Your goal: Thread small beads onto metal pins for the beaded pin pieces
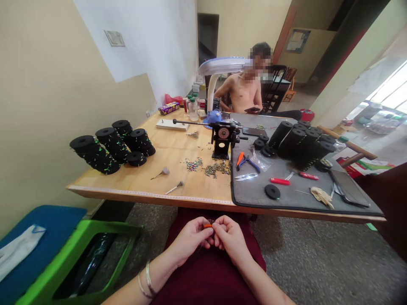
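Note:
Over my lap, just below the table's front edge, both hands meet with their fingertips close together. A small orange piece (207, 225) with a darker bit beside it shows between them; its kind is too small to make out. My left hand (193, 232) pinches it between thumb and fingers. My right hand (229, 236) is closed at its other end, thumb and forefinger pressed together. On the table ahead lie a heap of brass-coloured small parts (216, 170), a heap of coloured beads (193, 164) and two small brushes, one a white-handled brush (174, 187).
A black hand-cranked device (221, 140) stands mid-table before a lamp (213, 91). Stacked black foam spools (95, 152) rise at left, more spools (295, 142) at right. Pliers (246, 163), snips (246, 177) and a foam disc (272, 192) lie on the grey mat (254, 197). A person (244, 91) sits opposite.

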